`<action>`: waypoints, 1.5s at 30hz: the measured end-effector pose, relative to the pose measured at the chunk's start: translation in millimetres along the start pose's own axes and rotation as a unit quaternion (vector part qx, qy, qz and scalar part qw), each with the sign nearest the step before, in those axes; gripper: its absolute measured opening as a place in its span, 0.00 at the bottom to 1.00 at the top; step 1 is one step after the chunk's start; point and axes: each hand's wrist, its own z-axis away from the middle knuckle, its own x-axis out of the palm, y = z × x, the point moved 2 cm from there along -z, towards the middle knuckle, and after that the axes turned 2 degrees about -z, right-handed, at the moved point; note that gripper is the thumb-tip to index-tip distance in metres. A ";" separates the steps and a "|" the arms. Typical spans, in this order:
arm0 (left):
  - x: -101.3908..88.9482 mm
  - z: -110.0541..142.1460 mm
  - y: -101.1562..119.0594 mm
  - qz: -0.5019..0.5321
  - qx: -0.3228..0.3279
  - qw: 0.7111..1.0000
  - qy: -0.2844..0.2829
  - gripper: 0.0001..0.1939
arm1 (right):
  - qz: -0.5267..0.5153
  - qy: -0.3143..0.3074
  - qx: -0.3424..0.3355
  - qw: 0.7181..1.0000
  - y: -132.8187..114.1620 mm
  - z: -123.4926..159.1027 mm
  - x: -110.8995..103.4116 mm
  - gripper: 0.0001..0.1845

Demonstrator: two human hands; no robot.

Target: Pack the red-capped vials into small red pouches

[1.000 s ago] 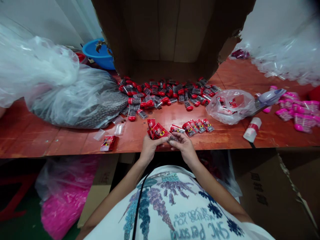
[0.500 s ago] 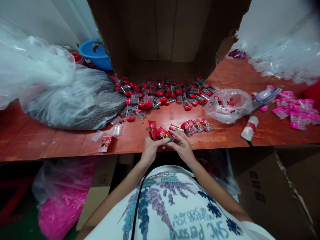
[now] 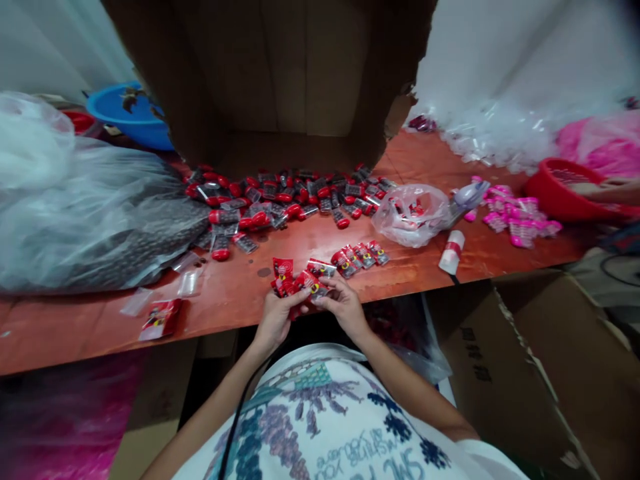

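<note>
Progress: judged from the layout, you look partway through. Four or so red-topped packets with dark lower ends (image 3: 357,257) lie side by side on the reddish-brown counter (image 3: 220,293), right of your hands; one single red-and-white packet (image 3: 323,268) lies just left of that row. These appear dealt with. The small shiny red printed packet (image 3: 311,285) in your grip is not yet set down, so count it as in hand. Left over, as far as shown: a red packet bundle (image 3: 161,319) at the near left edge, and a broad heap of clear, red-capped containers with dark contents (image 3: 300,193) at the far side, in front of the brown cardboard box (image 3: 290,80). Whether the heap belongs to the same work, cannot tell.

Hands: both nearly together, over the near edge. Your left hand (image 3: 275,319) pinches the packet's left side, thumb on top, fingers curled beneath. Your right hand (image 3: 345,308) has its fingertips closed on the right end; the gap between the two hands is narrow. A bunch of red packets (image 3: 283,268) sits just beyond your left fingers; held or resting on the counter, cannot tell. Packet contents: too small to read.
</note>
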 end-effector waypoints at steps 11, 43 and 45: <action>-5.1 -37.4 -7.7 -0.101 0.057 0.991 0.069 0.30 | 0.537 0.110 -0.117 0.828 -48.1 -63.9 -97.2 0.34; 140.0 -12.8 -48.1 -0.087 -0.147 0.961 -0.216 0.24 | 0.138 0.435 -0.082 0.886 24.1 104.8 -212.7 0.16; 125.0 -12.1 -41.4 -0.029 -0.152 0.970 -0.185 0.22 | 0.146 0.343 -0.095 0.923 6.1 86.0 -171.7 0.12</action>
